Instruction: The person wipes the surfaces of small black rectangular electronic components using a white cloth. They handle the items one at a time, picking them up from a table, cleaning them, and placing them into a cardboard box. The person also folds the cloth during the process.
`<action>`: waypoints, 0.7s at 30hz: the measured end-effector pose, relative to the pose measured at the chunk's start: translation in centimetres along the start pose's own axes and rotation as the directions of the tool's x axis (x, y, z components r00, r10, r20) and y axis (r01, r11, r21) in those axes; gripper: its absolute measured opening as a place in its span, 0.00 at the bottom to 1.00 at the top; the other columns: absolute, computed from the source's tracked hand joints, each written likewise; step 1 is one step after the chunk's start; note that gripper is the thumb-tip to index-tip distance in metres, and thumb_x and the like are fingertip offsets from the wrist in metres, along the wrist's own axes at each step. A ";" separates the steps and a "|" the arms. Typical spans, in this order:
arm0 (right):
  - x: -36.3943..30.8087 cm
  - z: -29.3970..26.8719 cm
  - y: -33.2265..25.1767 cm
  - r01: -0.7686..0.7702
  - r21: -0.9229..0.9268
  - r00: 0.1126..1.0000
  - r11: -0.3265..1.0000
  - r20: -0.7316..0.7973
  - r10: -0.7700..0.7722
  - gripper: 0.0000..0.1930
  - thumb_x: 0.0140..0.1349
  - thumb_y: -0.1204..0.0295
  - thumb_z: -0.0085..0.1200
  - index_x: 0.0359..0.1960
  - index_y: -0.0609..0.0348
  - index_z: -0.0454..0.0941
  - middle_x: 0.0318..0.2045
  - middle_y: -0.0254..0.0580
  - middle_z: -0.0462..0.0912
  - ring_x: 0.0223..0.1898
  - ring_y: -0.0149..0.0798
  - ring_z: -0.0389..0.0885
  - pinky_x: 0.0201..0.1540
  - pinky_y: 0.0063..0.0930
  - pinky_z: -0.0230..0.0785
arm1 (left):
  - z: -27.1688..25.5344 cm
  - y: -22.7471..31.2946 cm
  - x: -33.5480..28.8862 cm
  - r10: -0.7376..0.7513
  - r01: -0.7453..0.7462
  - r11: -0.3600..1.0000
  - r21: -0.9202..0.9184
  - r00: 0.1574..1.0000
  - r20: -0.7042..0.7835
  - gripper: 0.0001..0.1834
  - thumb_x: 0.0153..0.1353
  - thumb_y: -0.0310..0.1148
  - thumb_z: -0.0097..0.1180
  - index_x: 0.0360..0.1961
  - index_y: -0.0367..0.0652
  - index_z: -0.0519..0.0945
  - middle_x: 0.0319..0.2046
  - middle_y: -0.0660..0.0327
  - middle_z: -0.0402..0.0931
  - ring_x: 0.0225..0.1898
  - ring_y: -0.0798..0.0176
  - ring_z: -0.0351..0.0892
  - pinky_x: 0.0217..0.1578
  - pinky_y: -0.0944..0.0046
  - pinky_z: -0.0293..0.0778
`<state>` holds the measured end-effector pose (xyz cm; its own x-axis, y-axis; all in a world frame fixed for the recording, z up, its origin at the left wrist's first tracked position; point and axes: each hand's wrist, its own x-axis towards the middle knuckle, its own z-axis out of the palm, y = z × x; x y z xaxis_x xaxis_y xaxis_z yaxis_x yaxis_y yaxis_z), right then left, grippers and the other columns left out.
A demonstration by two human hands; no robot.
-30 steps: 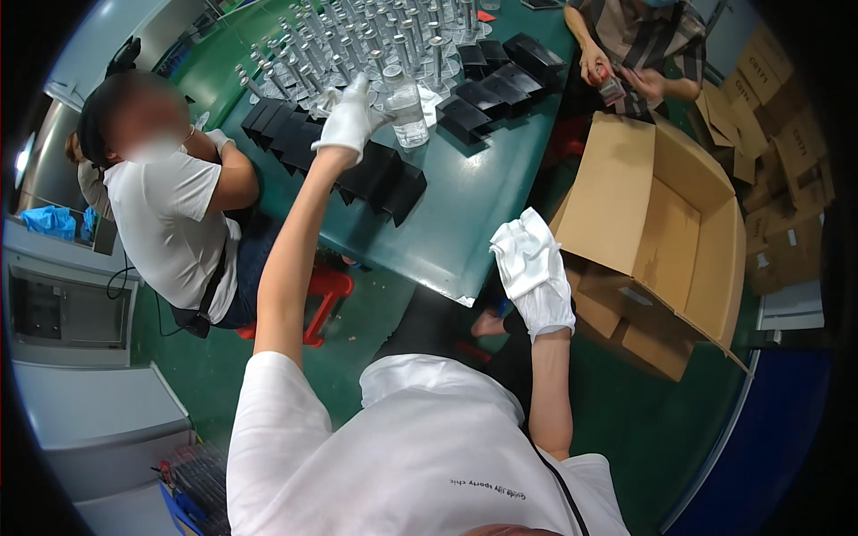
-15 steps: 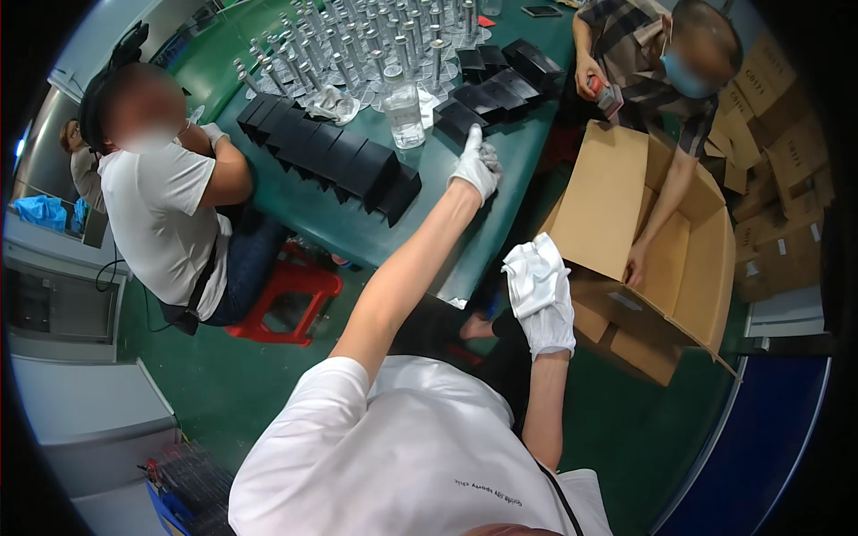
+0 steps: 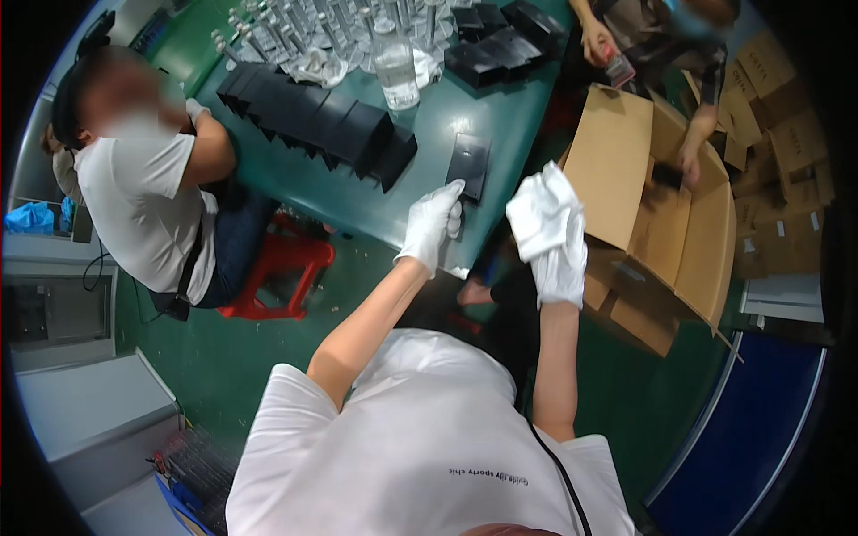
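My left hand [image 3: 431,225], in a white glove, pinches the near end of a flat black rectangular piece [image 3: 469,159] above the table's near right corner. My gloved right hand [image 3: 560,277] is closed on a folded white cloth [image 3: 543,213], held up beyond the table's right edge. To the left of the black piece, a row of black box-like parts [image 3: 313,121] leans across the table. More black parts [image 3: 505,49] lie piled at the far right. A clear bottle of liquid [image 3: 396,71] stands between the two groups.
Many metal posts on round bases crowd the far side of the green table [image 3: 429,134]. On the right, a co-worker reaches into an open cardboard box [image 3: 617,170]. Another person sits at the left on a red stool [image 3: 281,272]. Stacked cartons [image 3: 782,170] stand far right.
My left hand has drawn back toward me from the far black pile, now with a black piece in it. The co-worker's hand in the carton now holds something dark.
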<state>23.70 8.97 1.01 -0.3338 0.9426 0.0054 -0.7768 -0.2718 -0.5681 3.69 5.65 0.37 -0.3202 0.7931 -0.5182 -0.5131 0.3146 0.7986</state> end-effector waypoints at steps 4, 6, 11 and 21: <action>4.1 3.0 -0.2 0.126 -0.344 0.989 0.931 0.120 -0.090 0.35 0.79 0.51 0.41 0.74 0.70 0.59 0.69 0.52 0.70 0.69 0.44 0.71 0.72 0.38 0.63 | -3.0 -3.0 -0.8 -0.049 0.054 0.987 -0.151 0.998 0.038 0.26 0.70 0.55 0.60 0.50 0.40 0.82 0.27 0.66 0.79 0.25 0.70 0.77 0.32 0.69 0.76; 5.9 4.2 0.4 0.260 -0.639 0.961 0.724 0.241 -0.132 0.28 0.79 0.57 0.40 0.72 0.65 0.65 0.66 0.47 0.74 0.67 0.41 0.72 0.70 0.34 0.63 | -3.5 -3.3 -1.0 -0.085 0.131 0.935 -0.330 0.985 0.150 0.31 0.71 0.59 0.54 0.48 0.36 0.82 0.36 0.59 0.83 0.42 0.62 0.82 0.48 0.62 0.80; 8.5 4.0 5.6 0.521 -0.611 0.791 -0.596 0.609 0.068 0.24 0.68 0.65 0.54 0.66 0.48 0.75 0.63 0.48 0.76 0.67 0.50 0.72 0.73 0.46 0.56 | -4.8 -7.0 4.0 0.275 0.551 0.521 -0.652 0.615 0.739 0.32 0.76 0.56 0.47 0.54 0.32 0.78 0.55 0.51 0.80 0.63 0.52 0.74 0.67 0.51 0.69; 0.3 5.5 7.8 0.690 -0.682 0.722 -0.245 0.673 0.158 0.22 0.67 0.68 0.54 0.62 0.57 0.79 0.63 0.45 0.79 0.68 0.47 0.73 0.71 0.47 0.62 | -4.7 -1.7 1.0 -0.090 0.610 0.449 -0.652 0.758 0.647 0.22 0.76 0.44 0.50 0.62 0.40 0.76 0.54 0.53 0.80 0.58 0.54 0.78 0.61 0.55 0.75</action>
<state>14.58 6.02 1.09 -0.7238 0.5070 0.4680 0.3239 0.8486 -0.4184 0.44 3.46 -2.97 0.3187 0.9096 -0.2667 -0.9455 0.2851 -0.1574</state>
